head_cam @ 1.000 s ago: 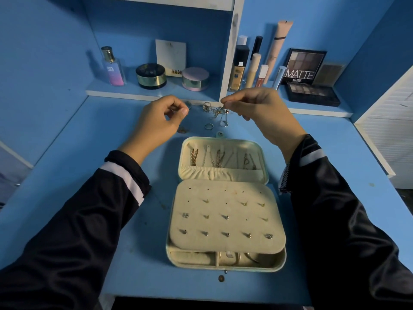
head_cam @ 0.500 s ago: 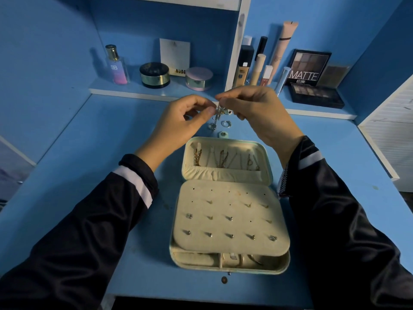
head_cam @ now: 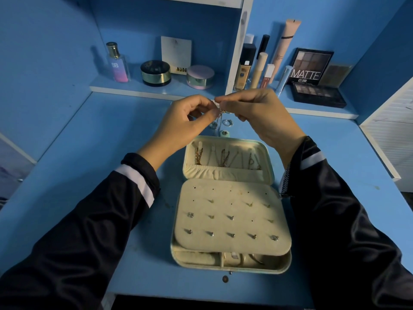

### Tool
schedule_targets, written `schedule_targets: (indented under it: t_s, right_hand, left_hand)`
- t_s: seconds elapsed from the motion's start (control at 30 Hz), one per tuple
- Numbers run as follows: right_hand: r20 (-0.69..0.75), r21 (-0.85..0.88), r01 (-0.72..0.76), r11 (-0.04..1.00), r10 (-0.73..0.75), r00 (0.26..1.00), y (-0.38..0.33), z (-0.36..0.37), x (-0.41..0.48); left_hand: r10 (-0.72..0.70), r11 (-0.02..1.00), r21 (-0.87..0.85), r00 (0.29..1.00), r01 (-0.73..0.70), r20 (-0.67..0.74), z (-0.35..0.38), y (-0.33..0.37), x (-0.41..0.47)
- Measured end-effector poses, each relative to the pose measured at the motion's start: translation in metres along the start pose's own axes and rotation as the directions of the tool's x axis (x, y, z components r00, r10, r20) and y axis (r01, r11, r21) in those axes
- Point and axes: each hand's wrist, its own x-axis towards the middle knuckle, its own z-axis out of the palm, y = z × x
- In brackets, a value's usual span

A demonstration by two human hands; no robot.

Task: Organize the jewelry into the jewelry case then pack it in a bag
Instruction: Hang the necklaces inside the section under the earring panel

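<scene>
Left hand (head_cam: 185, 121) and right hand (head_cam: 261, 115) now together at the chain (head_cam: 219, 121).

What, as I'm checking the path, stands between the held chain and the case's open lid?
Nothing visible does. The chain, pinched by left hand and right hand, hangs beyond the open lid; loose rings lie on the desk.

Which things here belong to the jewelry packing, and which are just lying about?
Job: chain, pinched by left hand and right hand; loose rings; case.
Lying about: perfume, compacts, foundation, palettes.
</scene>
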Motion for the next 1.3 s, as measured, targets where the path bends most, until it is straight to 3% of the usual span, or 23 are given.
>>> schedule_targets:
  t_s: [0.3,0.63,1.0,1.3]
  right_hand:
    - [0.0,-0.022,0.02,1.0,-0.02,1.0,0.003,-0.001,0.0]
    - [0.036,-0.076,0.079,0.994,-0.077,0.996,-0.002,0.002,-0.002]
    - [0.08,-0.45,0.075,0.89,-0.043,0.996,-0.003,0.01,-0.003]
    - [0.055,-0.339,0.017,0.941,0.001,0.999,-0.005,0.009,-0.009]
  left_hand:
    - [0.004,1.0,0.007,0.998,-0.003,-0.059,-0.001,-0.004,0.002]
    - [-0.013,0.999,-0.032,1.0,0.014,0.028,0.0,0.001,0.0]
    - [0.09,0.992,0.092,0.994,-0.084,-0.064,-0.014,0.001,0.006]
    - [0.045,0.997,-0.061,0.997,-0.048,-0.056,-0.022,0.007,0.004]
